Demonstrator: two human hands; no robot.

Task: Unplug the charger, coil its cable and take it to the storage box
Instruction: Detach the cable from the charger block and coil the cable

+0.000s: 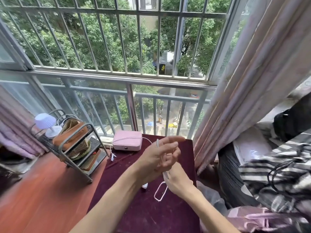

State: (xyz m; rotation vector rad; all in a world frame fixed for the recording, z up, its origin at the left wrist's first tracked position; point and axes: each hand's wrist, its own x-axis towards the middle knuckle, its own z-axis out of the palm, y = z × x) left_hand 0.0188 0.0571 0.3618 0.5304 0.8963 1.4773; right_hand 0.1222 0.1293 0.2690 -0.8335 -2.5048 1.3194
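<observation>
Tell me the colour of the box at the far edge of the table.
The box is pale pink; the head view shows it best.

Left hand (159, 157) and right hand (178, 181) are busy over the tabletop (134, 209) just in front of the pink box (127, 142), with a white cable (157, 143) strung between them. Nearer than the box, the tabletop's left side lies open. Left of the box the wire rack (74, 148) crowds in, right of it the curtain (244, 98) hangs close, and behind it the railing (168, 97) bars the way.

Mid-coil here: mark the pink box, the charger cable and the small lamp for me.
pink box (127, 144): head view, top face.
charger cable (157, 189): head view, left strand of lower loop.
small lamp (45, 121): head view, white shade.
</observation>
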